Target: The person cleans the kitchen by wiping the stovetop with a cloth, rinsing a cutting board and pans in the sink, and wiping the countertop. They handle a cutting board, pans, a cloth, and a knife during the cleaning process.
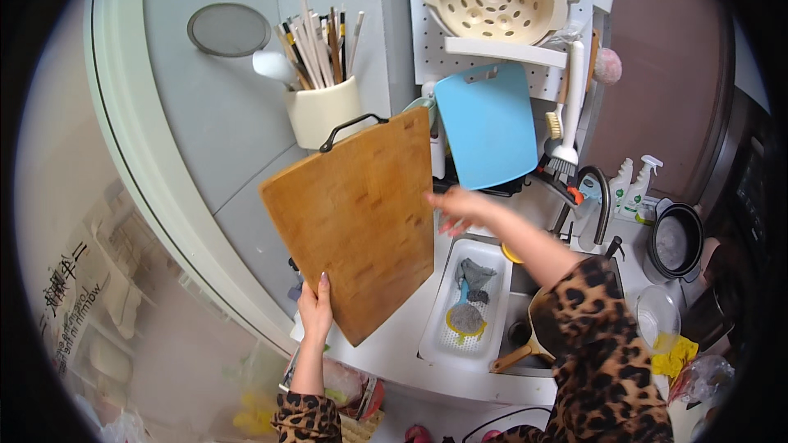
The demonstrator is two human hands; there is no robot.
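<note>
A wooden cutting board (357, 221) with a black metal handle (351, 129) on its top edge stands tilted over the white counter. My left hand (317, 307) grips its lower left edge, thumb on the front face. Beside the board's right edge is my right hand (458, 209), slightly blurred, with fingers apart and nothing in them. I cannot tell whether its fingertips touch the board. Behind that hand hangs a light blue cutting board (486, 129).
A cream holder (326, 111) of chopsticks stands behind the board. To the right, a white drain basket (431, 344) holding a scrubber (465, 319) sits in the sink, near a wooden-handled pan (514, 358) and a faucet (603, 203). A black pot (651, 246) stands farther right.
</note>
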